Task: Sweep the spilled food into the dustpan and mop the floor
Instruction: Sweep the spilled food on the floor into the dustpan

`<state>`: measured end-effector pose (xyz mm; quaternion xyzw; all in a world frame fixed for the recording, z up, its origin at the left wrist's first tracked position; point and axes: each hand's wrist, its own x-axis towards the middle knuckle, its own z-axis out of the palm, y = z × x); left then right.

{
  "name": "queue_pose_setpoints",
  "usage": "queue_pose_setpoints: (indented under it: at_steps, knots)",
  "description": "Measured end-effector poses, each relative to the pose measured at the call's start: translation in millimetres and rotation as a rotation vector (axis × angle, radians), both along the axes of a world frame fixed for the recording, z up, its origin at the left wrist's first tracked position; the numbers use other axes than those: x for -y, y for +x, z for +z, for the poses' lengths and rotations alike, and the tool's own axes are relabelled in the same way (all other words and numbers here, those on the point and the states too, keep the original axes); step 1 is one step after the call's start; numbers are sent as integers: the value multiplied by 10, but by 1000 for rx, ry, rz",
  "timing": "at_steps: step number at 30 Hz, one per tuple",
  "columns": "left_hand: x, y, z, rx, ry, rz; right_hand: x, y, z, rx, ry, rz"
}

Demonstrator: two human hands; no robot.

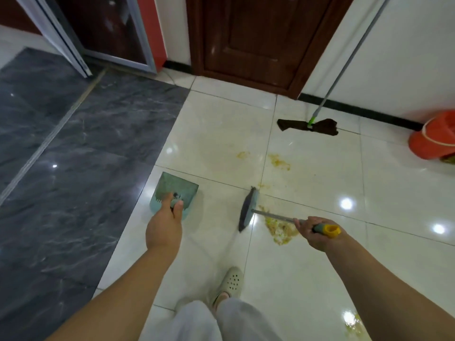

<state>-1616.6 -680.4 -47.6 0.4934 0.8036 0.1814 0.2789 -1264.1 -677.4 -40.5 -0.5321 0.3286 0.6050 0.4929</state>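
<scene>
Glossy floor (307, 279), hands gripping dustpan (177, 189), broom (248, 209)

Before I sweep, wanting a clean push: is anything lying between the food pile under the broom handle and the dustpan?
Only the broom head itself stands between the food pile and the dustpan; otherwise bare tile.

Both forearms were seen bare from the lower edge of the view up to the wrists, with no sleeves, watches or bands in view. The left hand (163, 230) and the right hand (317, 233) were ungloved, and no rings could be made out. Loose, pale grey trousers (209, 321) were worn. One foot was shown in a cream perforated clog (230, 283), its upper pierced with round holes.
</scene>
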Motion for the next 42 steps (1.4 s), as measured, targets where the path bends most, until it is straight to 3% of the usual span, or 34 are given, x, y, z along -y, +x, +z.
queue_pose_setpoints:
  at_steps: [9, 20, 32, 42]
  knots:
    - [-15, 193, 113, 3, 18, -92, 363, 98, 234, 87, -14, 64]
    - [-47, 69, 95, 20, 19, -43, 355, -317, 145, 21, -25, 255]
    - [-152, -462, -43, -11, 100, 147, -500, -1121, 76, -72, 82, 613]
    - [-678, -1270, -85, -22, 12, 219, -1413, -2317, -98, -178, 84, 769]
